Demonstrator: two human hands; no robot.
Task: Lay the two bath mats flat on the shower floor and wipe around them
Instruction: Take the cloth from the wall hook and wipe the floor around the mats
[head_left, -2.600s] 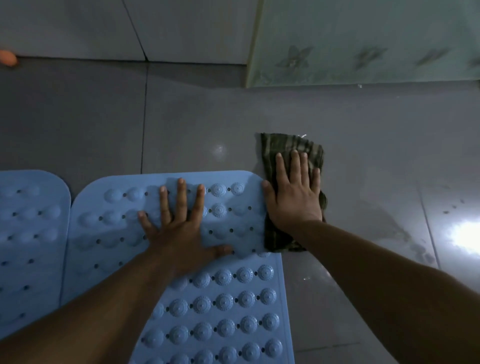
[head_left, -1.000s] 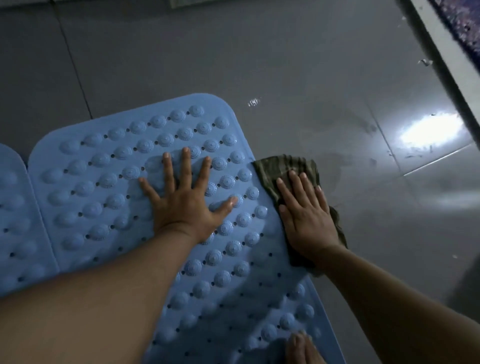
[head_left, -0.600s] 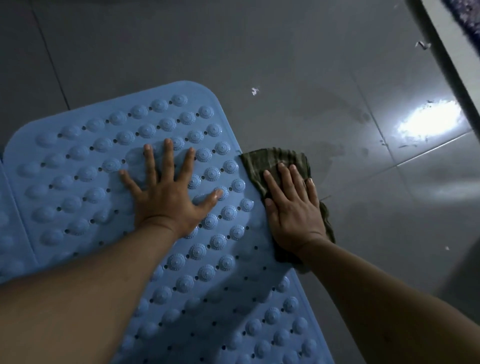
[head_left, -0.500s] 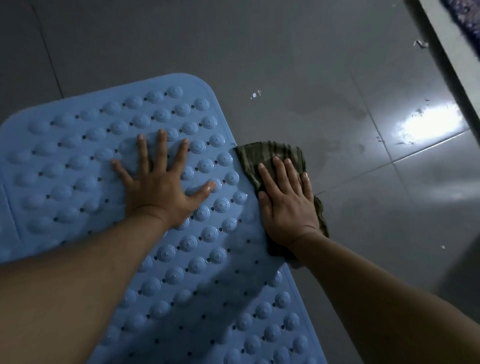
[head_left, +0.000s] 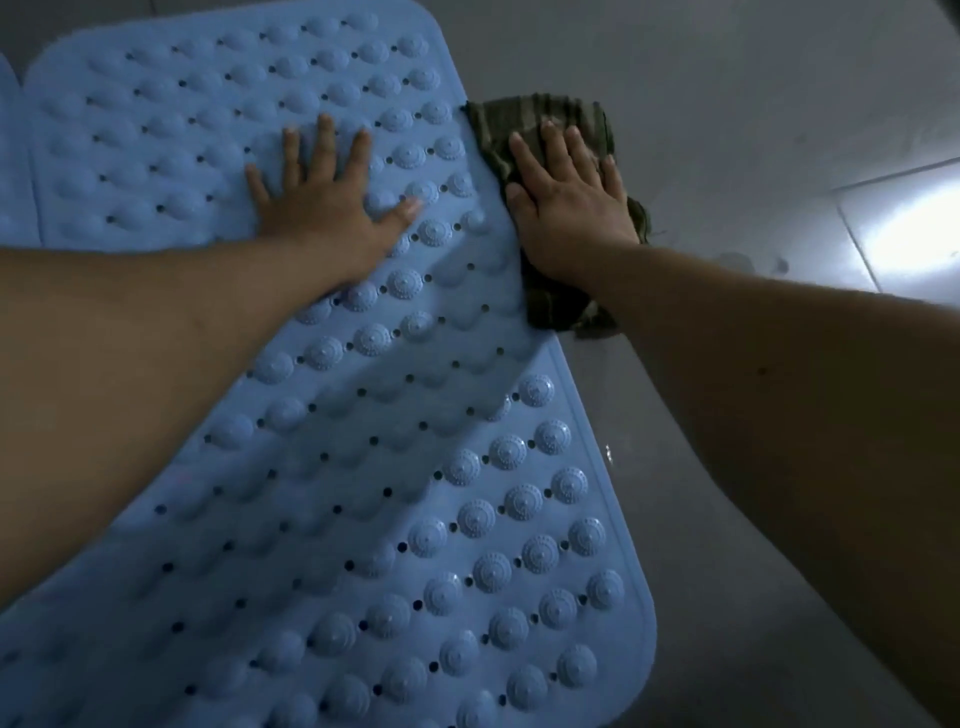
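Rubbery blue bath mat (head_left: 395, 467) lay flat on grey tile floor (head_left: 753, 88), looked floppy, light, grippy; best pinned mid-sheet | left hand (head_left: 332, 202) splayed flat on it | right hand (head_left: 566, 202) fingers open, pressing soft green cloth (head_left: 540, 111) on tile touching mat edge | second mat (head_left: 8, 171) just beside

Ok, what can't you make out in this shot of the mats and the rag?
Head view only:
- Second mat: cut off by the left edge, just a sliver shows.
- Rag: mostly covered by the right hand.
- Near mat: left side hidden under the left forearm.
- Floor wetness: glare and dimness hide it.
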